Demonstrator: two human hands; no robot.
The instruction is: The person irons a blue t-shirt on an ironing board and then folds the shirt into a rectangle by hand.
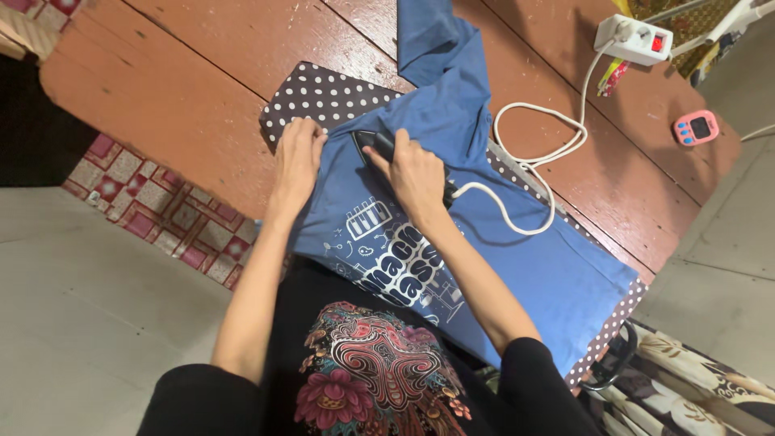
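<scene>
A blue T-shirt (533, 274) with a white print lies spread over a dark polka-dot cloth (323, 93) on a red-brown wooden table (202, 97). My right hand (412, 169) grips the black handle of an iron (379, 144) that rests on the shirt near its upper part. My left hand (297, 157) lies flat on the shirt's left edge, just beside the iron, fingers together, pressing the fabric down. One blue sleeve (432, 36) runs away towards the far side of the table.
The iron's white cord (537, 157) loops across the table to a white power strip (634, 39) at the far right. A small pink timer (696, 127) sits near the right edge. A patterned red mat (161, 210) lies on the floor at left, floral fabric (694, 379) at lower right.
</scene>
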